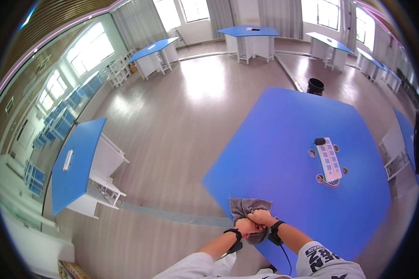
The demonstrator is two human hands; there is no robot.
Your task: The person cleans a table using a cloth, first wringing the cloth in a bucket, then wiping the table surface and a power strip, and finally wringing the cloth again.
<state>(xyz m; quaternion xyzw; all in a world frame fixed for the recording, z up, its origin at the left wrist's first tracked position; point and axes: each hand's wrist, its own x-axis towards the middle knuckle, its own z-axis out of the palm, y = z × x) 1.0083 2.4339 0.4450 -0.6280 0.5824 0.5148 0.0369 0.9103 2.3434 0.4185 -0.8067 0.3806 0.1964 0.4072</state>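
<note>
A grey-brown cloth (240, 205) is bunched in the middle between my two hands, its far end spread out flat. My left hand (246, 227) is closed on the near part of the cloth. Just beyond and to the right of it, my right hand (261, 217) also grips the cloth, and the two hands touch. The cloth overlaps the near-left edge of a blue polygonal table (286, 167); I cannot tell whether it rests there or is held slightly above. Each wrist wears a black strap, and a dark cable hangs from the right one.
A white power strip (329, 159) with a black plug (320, 141) lies on the table among several round cable holes. Beyond the table's far edge is a black bin (315, 86). Another blue table (78, 164) stands left, over white stools. Grey metal floor trim (178, 217) crosses the floor.
</note>
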